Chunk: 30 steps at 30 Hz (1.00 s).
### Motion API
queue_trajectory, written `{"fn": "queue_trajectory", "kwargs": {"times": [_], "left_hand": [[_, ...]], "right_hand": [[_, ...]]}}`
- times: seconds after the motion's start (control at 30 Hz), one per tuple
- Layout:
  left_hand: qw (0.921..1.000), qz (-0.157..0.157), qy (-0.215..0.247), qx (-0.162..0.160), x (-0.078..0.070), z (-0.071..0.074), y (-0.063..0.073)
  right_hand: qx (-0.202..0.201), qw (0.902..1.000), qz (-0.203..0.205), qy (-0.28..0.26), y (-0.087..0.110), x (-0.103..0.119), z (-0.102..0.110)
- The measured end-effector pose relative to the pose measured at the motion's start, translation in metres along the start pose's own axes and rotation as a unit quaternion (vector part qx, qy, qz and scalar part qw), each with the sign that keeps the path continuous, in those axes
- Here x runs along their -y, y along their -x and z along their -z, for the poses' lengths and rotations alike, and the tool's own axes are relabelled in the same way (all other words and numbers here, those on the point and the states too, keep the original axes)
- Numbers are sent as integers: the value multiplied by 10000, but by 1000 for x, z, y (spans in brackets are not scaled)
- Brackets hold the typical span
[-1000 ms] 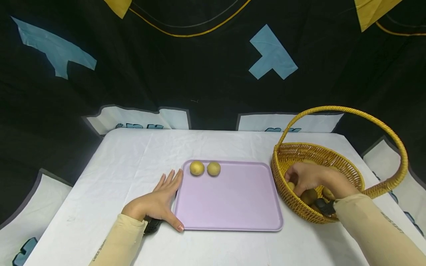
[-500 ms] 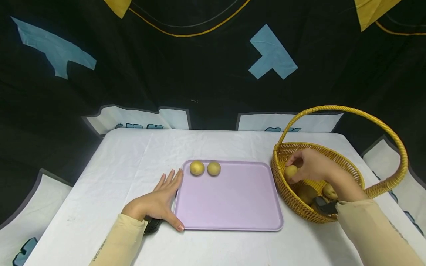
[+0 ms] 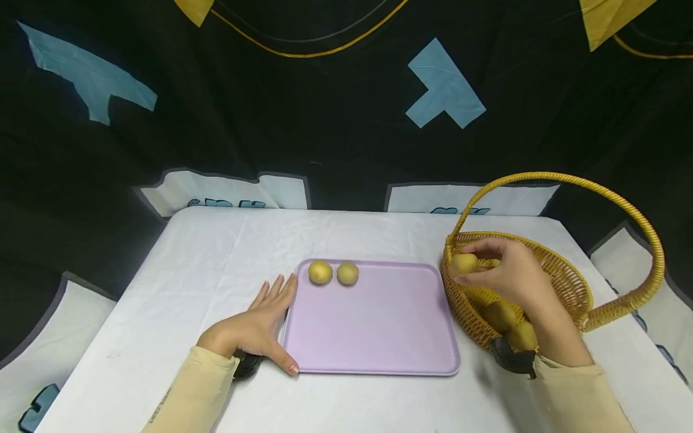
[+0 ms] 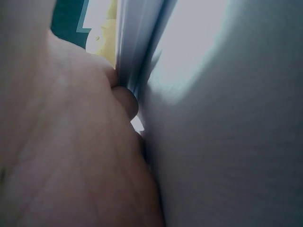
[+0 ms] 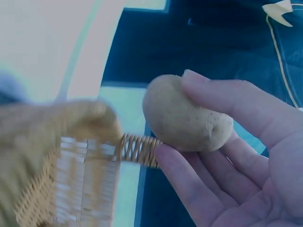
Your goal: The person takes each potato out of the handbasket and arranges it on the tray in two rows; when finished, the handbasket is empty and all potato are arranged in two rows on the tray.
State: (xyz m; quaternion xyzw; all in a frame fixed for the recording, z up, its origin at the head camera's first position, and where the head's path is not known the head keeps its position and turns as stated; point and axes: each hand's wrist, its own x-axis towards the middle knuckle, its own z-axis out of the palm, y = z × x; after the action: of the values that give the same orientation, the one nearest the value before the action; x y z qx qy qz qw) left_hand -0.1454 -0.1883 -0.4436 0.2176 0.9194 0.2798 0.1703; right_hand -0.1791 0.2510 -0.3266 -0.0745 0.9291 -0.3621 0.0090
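Observation:
My right hand (image 3: 509, 270) pinches a potato (image 5: 182, 116) between thumb and fingers, over the left rim of the wicker basket (image 3: 563, 282). Pale tan and dimpled, the potato shows plainly in the right wrist view. Fingers spread, my left hand (image 3: 257, 328) rests against the left edge of the lilac tray (image 3: 373, 325), with its thumb at the near corner. Its palm fills much of the left wrist view. Two round yellowish things (image 3: 320, 272), much like the held potato in size, lie side by side at the tray's far left corner.
Inside the basket lie more brownish, rounded pieces (image 3: 499, 316). A tall hooped handle (image 3: 563, 176) arches over the basket, to the right of and above my right hand. The white-covered table (image 3: 379, 403) ends at a black curtain (image 3: 335, 132) at the back.
My right hand has come up from among the basket's contents with the potato and moved slightly left to the rim. The left hand, tray and the two pieces on it stay put.

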Motion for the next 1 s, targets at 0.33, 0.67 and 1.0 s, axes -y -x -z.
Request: {"fn": "queue_trajectory", "kwargs": {"times": [0.33, 0.67, 1.0], "left_hand": [[10000, -28, -38, 54, 0, 0, -1], [10000, -11, -13, 21, 1, -1, -1], [10000, -42, -25, 37, 2, 0, -2]], "right_hand": [[-463, 9927, 360, -1058, -3, 19, -38], [-593, 9741, 60, -2181, -20, 22, -93], [-763, 9535, -340, -2895, -31, 15, -129]]}}
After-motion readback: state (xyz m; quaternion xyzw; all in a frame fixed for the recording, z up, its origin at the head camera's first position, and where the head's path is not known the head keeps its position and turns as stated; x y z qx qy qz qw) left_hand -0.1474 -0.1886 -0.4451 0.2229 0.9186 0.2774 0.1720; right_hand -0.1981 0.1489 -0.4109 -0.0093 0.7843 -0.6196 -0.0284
